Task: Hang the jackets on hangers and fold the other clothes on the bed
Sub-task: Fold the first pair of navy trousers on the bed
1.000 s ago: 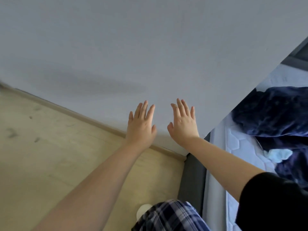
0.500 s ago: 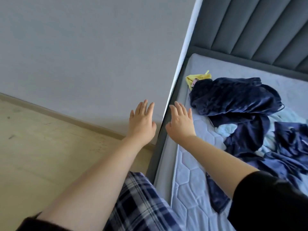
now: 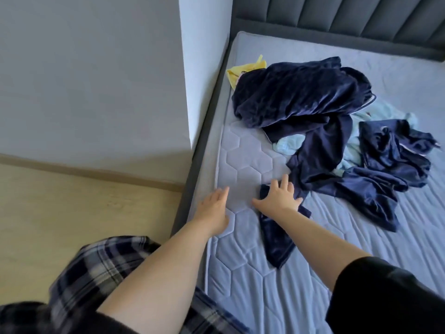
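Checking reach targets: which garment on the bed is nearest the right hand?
The navy garment with the trailing strip; the right hand is over it. The yellow piece and light blue piece lie farther back.

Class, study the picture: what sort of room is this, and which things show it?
Most likely a bedroom: a bare quilted mattress, a padded grey headboard behind it, and a heap of clothes lying loose on the mattress.

Readable text: none anywhere in the frame.
dark blue clothes [image 3: 301, 97]: centre right of the frame, no label, brand or number legible.
yellow garment [image 3: 243, 69]: upper centre, a small pinkish patch at its edge, too blurred to read.
mattress [image 3: 243, 165]: only quilted hexagon stitching, no print.
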`<action>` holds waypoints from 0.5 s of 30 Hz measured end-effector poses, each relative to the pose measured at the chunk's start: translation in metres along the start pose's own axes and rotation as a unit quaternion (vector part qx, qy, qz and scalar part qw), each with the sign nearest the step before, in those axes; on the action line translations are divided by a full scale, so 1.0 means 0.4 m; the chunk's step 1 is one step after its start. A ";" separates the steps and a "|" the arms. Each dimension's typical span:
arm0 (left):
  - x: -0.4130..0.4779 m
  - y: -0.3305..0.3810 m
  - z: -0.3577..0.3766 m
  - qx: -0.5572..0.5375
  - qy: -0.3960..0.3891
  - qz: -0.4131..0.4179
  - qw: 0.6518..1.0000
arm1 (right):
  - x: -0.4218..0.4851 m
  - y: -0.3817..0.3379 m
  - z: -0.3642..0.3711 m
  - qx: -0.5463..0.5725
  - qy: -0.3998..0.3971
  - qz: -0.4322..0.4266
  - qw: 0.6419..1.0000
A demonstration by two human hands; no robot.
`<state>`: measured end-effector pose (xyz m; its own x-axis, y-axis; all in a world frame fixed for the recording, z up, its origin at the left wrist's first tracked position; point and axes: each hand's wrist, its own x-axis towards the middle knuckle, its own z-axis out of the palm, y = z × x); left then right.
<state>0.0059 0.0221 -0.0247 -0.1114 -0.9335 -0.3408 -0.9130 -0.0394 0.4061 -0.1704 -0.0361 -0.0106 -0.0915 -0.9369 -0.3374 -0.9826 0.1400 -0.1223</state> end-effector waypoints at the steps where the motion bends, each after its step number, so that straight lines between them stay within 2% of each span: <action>1: 0.002 -0.007 0.010 -0.004 -0.036 0.000 0.999 | 0.000 0.025 0.020 0.016 -0.026 0.039 0.999; 3: 0.009 -0.024 0.012 -0.038 -0.053 -0.006 0.998 | 0.003 0.055 0.043 0.058 -0.025 0.071 0.995; 5: 0.012 -0.033 0.003 -0.136 -0.032 -0.034 0.990 | 0.018 0.056 0.044 0.125 0.022 0.065 0.990; 7: 0.018 -0.034 -0.017 -0.280 0.007 -0.076 0.957 | 0.002 0.008 0.021 0.205 0.003 0.000 0.979; 9: 0.033 -0.030 -0.045 -0.422 0.067 -0.150 0.892 | -0.037 -0.075 0.002 0.218 -0.095 -0.134 0.962; 11: 0.044 -0.036 -0.078 -0.559 0.073 -0.251 0.787 | -0.064 -0.151 -0.004 0.198 -0.175 -0.225 0.938; 12: 0.039 -0.046 -0.085 -0.604 0.054 -0.281 0.744 | -0.067 -0.172 -0.007 0.188 -0.163 -0.241 0.938; 13: 0.029 -0.059 -0.087 -0.634 0.038 -0.288 0.717 | -0.056 -0.180 -0.015 0.169 -0.106 -0.237 0.951; 15: 0.004 -0.075 -0.089 -0.666 0.010 -0.279 0.692 | -0.008 -0.156 -0.025 0.077 0.044 -0.188 0.978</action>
<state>0.0471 0.0092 -0.0071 0.1304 -0.6453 -0.7527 0.3607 -0.6763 0.6423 -0.1104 -0.0449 0.0075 0.2506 -0.9546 -0.1612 -0.9140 -0.1784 -0.3644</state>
